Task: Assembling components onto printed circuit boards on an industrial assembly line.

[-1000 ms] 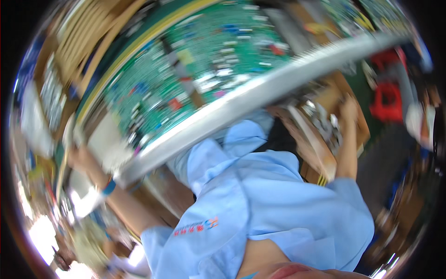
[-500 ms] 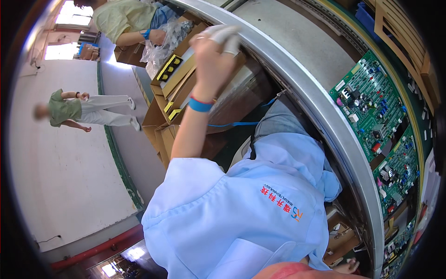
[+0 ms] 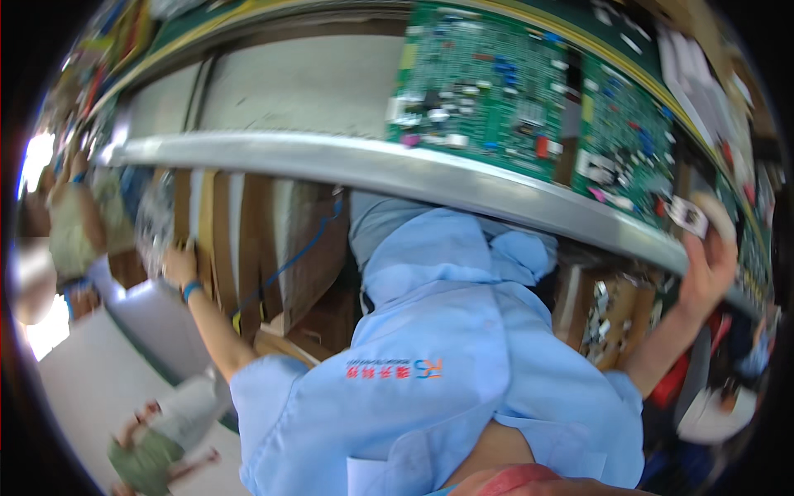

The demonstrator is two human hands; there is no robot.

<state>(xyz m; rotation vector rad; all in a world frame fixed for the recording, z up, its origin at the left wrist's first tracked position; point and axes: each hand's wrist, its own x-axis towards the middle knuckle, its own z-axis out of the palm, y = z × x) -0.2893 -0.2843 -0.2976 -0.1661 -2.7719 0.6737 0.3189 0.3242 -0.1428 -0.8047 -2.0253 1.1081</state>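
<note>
Place: electronics workshop, assembly-line bench. Evidence, as seen from my seat: green circuit boards, crowded with small parts, lying in a row on the line; long metal rail along the near edge, right before my lap; yellow strip along the far side. Below the rail: cardboard boxes to my left, blue cord beside them; shiny small parts in a carton to my right. Dress: my pale blue work shirt, blue wristband. Company: blurred co-worker in yellow; another person in green.
</note>
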